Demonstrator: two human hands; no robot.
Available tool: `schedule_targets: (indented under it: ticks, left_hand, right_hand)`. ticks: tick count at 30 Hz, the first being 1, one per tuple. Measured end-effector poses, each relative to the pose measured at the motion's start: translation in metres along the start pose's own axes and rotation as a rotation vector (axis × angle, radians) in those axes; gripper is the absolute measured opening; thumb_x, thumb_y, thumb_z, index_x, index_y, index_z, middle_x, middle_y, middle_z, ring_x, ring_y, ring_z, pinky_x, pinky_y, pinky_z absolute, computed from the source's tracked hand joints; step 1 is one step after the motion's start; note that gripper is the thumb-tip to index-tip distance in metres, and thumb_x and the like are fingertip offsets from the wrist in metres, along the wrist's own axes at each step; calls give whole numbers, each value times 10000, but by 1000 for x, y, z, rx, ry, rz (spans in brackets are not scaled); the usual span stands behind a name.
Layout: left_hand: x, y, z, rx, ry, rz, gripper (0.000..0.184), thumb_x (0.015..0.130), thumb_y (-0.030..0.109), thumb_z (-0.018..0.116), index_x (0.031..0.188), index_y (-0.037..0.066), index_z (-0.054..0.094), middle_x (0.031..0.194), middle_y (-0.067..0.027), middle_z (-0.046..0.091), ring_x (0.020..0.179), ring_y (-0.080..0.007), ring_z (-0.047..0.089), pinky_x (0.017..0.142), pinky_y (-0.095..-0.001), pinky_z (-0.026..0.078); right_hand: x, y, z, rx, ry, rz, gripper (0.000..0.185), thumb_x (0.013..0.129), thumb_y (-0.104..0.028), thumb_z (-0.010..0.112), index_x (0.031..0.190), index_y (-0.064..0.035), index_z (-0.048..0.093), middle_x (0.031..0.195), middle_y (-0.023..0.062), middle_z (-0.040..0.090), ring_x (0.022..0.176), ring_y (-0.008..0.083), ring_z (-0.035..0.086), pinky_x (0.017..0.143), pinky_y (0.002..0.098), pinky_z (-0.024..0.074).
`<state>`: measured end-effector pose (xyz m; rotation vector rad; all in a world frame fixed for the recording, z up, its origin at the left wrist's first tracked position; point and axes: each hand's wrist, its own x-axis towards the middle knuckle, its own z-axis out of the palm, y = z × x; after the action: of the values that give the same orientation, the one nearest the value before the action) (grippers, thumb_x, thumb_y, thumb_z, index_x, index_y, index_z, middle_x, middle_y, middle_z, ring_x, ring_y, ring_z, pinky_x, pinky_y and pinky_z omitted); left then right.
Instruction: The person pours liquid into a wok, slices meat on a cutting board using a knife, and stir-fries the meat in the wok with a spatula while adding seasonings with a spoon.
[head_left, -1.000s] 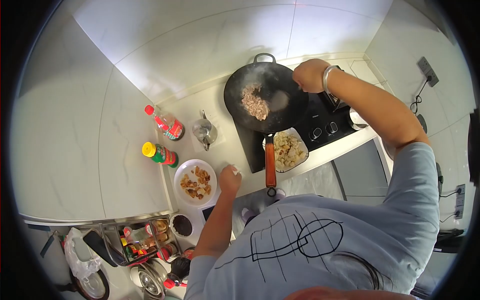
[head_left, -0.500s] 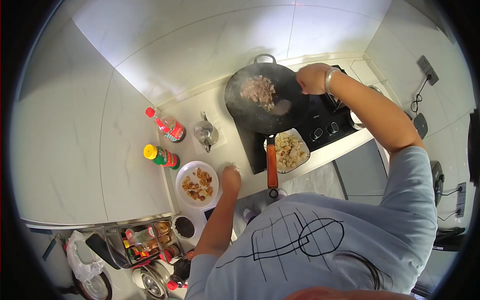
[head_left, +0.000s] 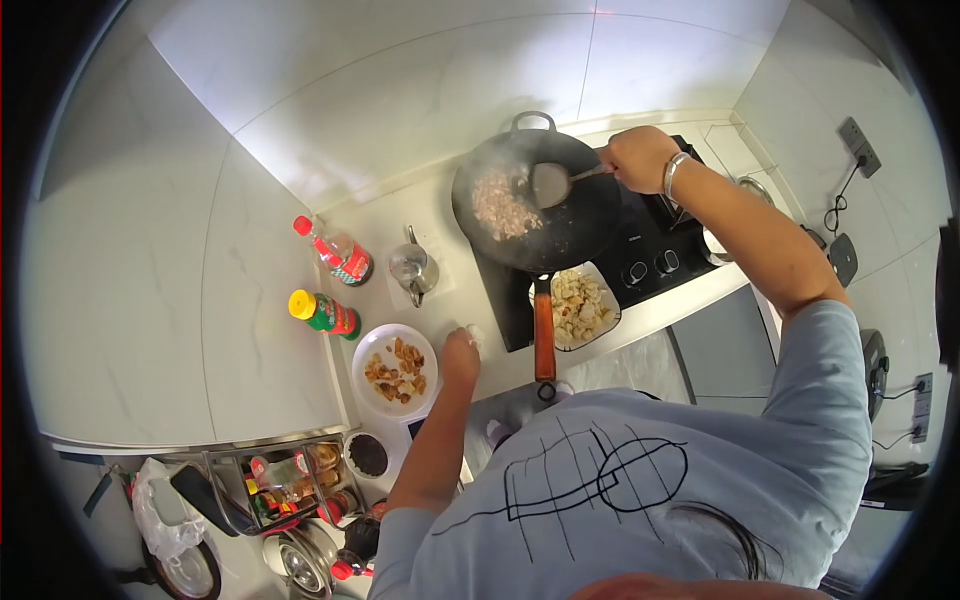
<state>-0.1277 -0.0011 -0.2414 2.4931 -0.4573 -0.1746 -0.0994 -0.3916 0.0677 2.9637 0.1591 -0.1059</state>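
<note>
My right hand (head_left: 643, 160) is closed around the handle of a spatula (head_left: 551, 186), its blade inside a dark wok (head_left: 585, 232). Chopped pale-pink meat (head_left: 505, 206) lies on the wok's left side, with steam above it. The wok's wooden handle (head_left: 544, 330) points toward me, beside a square dish of pale sliced food (head_left: 583, 305). My left hand (head_left: 460, 358) is closed on a small crumpled white tissue (head_left: 475, 336) at the counter's front edge. Just left of that hand sits a white plate (head_left: 363, 395) holding browned pieces.
A red-capped bottle (head_left: 345, 255), a yellow-capped green bottle (head_left: 328, 313) and a metal oil pot (head_left: 412, 268) stand left of the stove (head_left: 640, 250). A bowl of dark contents (head_left: 367, 455) and a rack of condiments (head_left: 300, 485) are at lower left.
The spatula blade has lifted and turned in the wok, and its handle now shows. The meat has shifted toward the near left side. My left hand has barely moved.
</note>
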Motion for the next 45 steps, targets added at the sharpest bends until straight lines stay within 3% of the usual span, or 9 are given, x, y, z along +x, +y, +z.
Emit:
schedule_targets:
  ticks: [6,7,12,20,23,31,38,42,45]
  left_hand:
    - [-3,-4,7,92,121,123,302,798,48,640,1092,-23,626,1155,-209,556,1112,-395,534,960,-460,447]
    - [-5,1,4,116,181,163,320,791,45,642,1104,-20,628,1180,-204,542,1145,-394,508,981,-463,431]
    - [-7,18,-11,137,230,242,392,778,38,642,1168,7,618,1203,-189,524,1188,-395,461,990,-479,404]
    - [-19,11,8,-136,42,101,273,837,120,634,1089,63,544,990,-203,613,878,-418,610,768,-503,494]
    - [-10,-13,32,-108,114,79,245,826,126,647,1038,69,536,946,-205,630,874,-416,620,770,-500,498]
    - [18,-7,20,37,-148,-66,235,845,178,631,997,33,524,900,-217,671,890,-414,653,792,-510,496]
    - [28,6,11,409,-306,-104,315,892,338,537,1035,63,595,966,-195,692,960,-373,670,797,-521,496]
    - [32,-5,21,244,-303,-189,333,869,296,520,1060,44,624,1048,-219,682,1009,-395,652,913,-543,453]
    - [33,-13,26,251,-330,-152,342,860,247,522,1100,14,591,1128,-249,633,1066,-422,616,952,-529,455]
  right_hand:
    - [32,11,47,-18,220,2,192,774,-64,599,948,-56,680,998,154,682,931,336,664,820,432,527]
    - [35,-1,42,-72,57,19,239,799,-51,575,1024,-43,655,1095,163,656,958,338,659,831,423,535]
    - [-19,-45,49,23,60,-148,333,828,-20,529,1152,-52,600,1159,135,600,947,332,658,812,409,543]
    - [-162,-33,11,319,47,123,219,877,-116,599,1094,-113,571,958,113,597,802,342,648,688,454,524]
    - [-158,-39,35,265,16,229,170,900,-199,616,1030,-108,556,877,119,601,786,327,652,674,452,522]
    - [-52,-59,132,477,371,305,225,901,-207,632,1043,-90,501,875,154,632,806,391,628,696,475,498]
    - [-158,-39,76,537,115,332,239,886,-224,671,1004,-83,519,835,162,652,805,377,645,679,465,485]
    - [-207,-22,29,495,58,322,254,855,-192,704,1023,-84,547,825,165,668,812,367,662,684,452,500]
    - [-166,-31,79,513,111,324,245,879,-220,665,1031,-73,542,833,170,674,806,378,663,688,470,504]
